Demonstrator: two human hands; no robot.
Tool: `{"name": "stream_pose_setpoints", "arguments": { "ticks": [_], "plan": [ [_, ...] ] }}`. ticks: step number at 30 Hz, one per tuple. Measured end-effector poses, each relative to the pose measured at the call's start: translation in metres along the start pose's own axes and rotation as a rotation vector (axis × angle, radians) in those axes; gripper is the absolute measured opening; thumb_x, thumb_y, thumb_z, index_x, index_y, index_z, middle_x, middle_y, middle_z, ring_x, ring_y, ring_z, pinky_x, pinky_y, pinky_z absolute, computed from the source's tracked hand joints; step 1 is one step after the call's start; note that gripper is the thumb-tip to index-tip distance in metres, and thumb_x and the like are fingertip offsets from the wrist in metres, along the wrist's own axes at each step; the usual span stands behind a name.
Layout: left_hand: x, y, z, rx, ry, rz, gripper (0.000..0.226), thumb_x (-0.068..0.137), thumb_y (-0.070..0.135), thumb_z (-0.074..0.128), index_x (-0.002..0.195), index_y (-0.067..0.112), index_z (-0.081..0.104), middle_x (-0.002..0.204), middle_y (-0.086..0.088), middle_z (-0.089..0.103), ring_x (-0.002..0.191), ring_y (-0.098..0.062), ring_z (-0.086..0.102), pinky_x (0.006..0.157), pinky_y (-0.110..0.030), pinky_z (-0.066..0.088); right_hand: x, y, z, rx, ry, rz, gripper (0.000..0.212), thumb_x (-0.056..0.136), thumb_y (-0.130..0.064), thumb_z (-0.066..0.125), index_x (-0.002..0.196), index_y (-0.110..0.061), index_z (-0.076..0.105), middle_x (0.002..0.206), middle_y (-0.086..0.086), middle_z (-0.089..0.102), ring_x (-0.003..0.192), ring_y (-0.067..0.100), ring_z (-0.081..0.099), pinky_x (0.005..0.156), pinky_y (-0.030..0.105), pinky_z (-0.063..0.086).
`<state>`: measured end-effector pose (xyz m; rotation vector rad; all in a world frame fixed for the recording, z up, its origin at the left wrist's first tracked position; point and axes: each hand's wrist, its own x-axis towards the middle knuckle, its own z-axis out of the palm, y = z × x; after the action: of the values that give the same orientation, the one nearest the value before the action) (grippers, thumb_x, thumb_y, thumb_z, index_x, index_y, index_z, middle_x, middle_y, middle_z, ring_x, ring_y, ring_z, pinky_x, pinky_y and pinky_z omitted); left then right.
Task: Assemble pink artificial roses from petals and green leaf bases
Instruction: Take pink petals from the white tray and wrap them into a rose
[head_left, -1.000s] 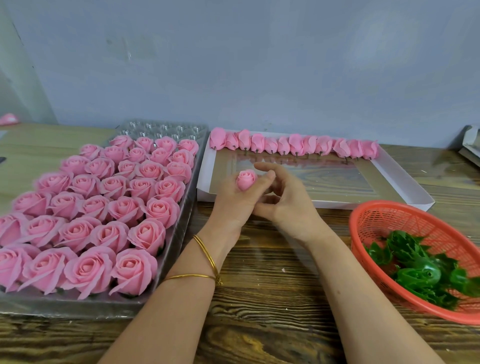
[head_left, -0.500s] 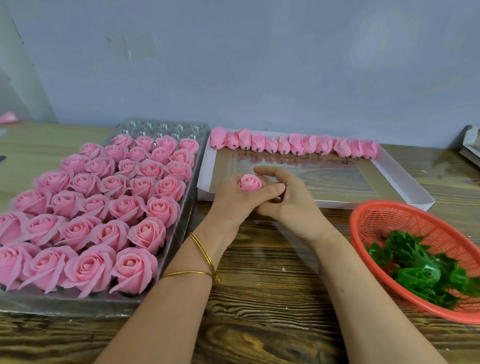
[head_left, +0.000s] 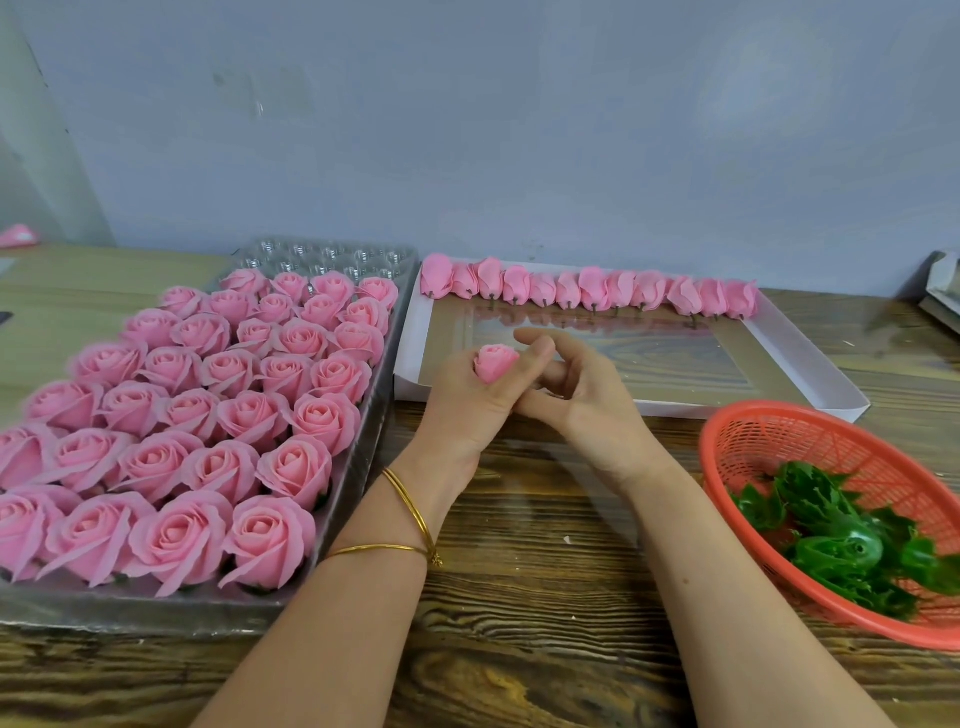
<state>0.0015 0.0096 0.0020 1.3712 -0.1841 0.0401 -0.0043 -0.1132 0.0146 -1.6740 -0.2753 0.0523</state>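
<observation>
As the left hand (head_left: 462, 410) grips a rosebud (head_left: 494, 360), its base is hidden.

**Desk:** What does the wearer look like on your feed?

**Me:** I see two forearms, bare from the left hand (head_left: 467, 405) and right hand (head_left: 589, 415) down to the frame edge at 6 o'clock.

**Desk:** Any jewellery?

**Me:** I make out two thin gold bangles (head_left: 411, 512) on the left wrist, one lying level and the other slanting across it.

**Desk:** Any detail on them?

**Me:** A small gold charm (head_left: 435, 560) sits where they meet, at 3 o'clock on that wrist.
</observation>
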Motion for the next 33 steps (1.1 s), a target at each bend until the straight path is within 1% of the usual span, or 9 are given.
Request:
{"name": "stream_pose_setpoints", "arguments": {
  "ticks": [4,8,11,14,18,21,23,29,33],
  "plan": [
    [-0.0003,-0.0006,-0.0029,-0.008,-0.008,-0.034,0.029,0.076,0.046,0.076,0.073,0.018,0.072,0.075,-0.004,0.068,0.078,-0.017,0.063,0.075,-0.033,0.049,0.0004,-0.0008,0.0003,0.033,-0.024,-0.001,0.049,0.085,0.011,0.062,0.128,-0.010,0.051,0.093,0.017,0.074,0.086,0.021,0.067,0.091,0.034,0.054],
    [0.0007,-0.0014,-0.0008,-0.014,0.035,-0.040,0.037,0.083,0.051,0.066,0.058,0.023,0.065,0.073,-0.006,0.061,0.079,-0.021,0.058,0.079,-0.035,0.046,0.0005,-0.0009,0.0001,0.056,-0.072,0.002,0.040,0.087,0.009,0.060,0.121,-0.014,0.055,0.082,0.001,0.075,0.081,0.014,0.068,0.084,0.027,0.055],
    [0.0013,-0.0026,0.0008,0.007,0.044,-0.018,0.048,0.085,0.054,0.055,0.051,0.020,0.058,0.069,-0.009,0.052,0.074,-0.022,0.050,0.073,-0.032,0.042,0.0000,-0.0028,0.0006,0.063,-0.050,-0.002,0.038,0.090,-0.002,0.064,0.126,-0.009,0.054,0.090,0.009,0.076,0.086,0.018,0.071,0.091,0.032,0.055],
    [0.0007,-0.0040,0.0011,0.003,0.035,-0.023,0.078,0.083,0.062,0.048,0.085,-0.015,0.058,0.085,-0.020,0.057,0.083,-0.026,0.052,0.078,-0.036,0.041,-0.0007,-0.0040,0.0011,0.034,-0.015,-0.003,0.042,0.090,-0.008,0.067,0.130,-0.010,0.053,0.094,0.017,0.075,0.094,0.030,0.070,0.098,0.043,0.052],
    [-0.0004,-0.0060,0.0009,0.047,0.035,-0.007,0.095,0.078,0.075,0.044,0.094,-0.018,0.058,0.095,-0.040,0.059,0.084,-0.029,0.058,0.081,-0.037,0.045,-0.0016,-0.0050,0.0001,0.015,-0.009,-0.005,0.049,0.086,-0.003,0.069,0.131,-0.012,0.052,0.090,0.014,0.075,0.087,0.029,0.070,0.092,0.039,0.055],
    [0.0011,-0.0092,0.0006,0.077,0.062,-0.023,0.082,0.075,0.080,0.042,0.082,0.003,0.071,0.085,-0.017,0.073,0.081,-0.020,0.070,0.072,-0.022,0.052,-0.0015,-0.0035,-0.0002,-0.001,-0.014,-0.010,0.060,0.079,0.009,0.071,0.131,-0.011,0.051,0.079,0.006,0.071,0.076,0.021,0.062,0.081,0.033,0.056],
    [0.0012,-0.0094,-0.0003,0.089,0.074,-0.030,0.074,0.075,0.076,0.041,0.076,0.010,0.073,0.081,-0.009,0.074,0.076,-0.013,0.071,0.067,-0.019,0.050,-0.0016,-0.0033,0.0001,-0.025,-0.026,-0.017,0.064,0.076,0.012,0.072,0.132,-0.011,0.050,0.076,0.001,0.070,0.073,0.018,0.060,0.074,0.026,0.054],
    [0.0015,-0.0093,-0.0014,0.118,0.087,-0.032,0.076,0.076,0.074,0.041,0.079,0.004,0.071,0.079,-0.010,0.073,0.076,-0.014,0.070,0.075,-0.028,0.049,-0.0028,-0.0039,-0.0005,-0.056,-0.037,-0.022,0.065,0.076,0.015,0.069,0.134,-0.009,0.049,0.077,0.002,0.070,0.070,0.013,0.061,0.073,0.023,0.054],
    [0.0007,-0.0089,-0.0001,0.118,0.087,-0.030,0.086,0.078,0.072,0.042,0.091,-0.009,0.067,0.089,-0.023,0.070,0.090,-0.031,0.069,0.089,-0.042,0.055,-0.0018,-0.0029,0.0003,-0.065,-0.038,-0.026,0.067,0.076,0.015,0.068,0.135,-0.007,0.047,0.084,0.008,0.073,0.074,0.016,0.064,0.075,0.025,0.055]
  ]
}}
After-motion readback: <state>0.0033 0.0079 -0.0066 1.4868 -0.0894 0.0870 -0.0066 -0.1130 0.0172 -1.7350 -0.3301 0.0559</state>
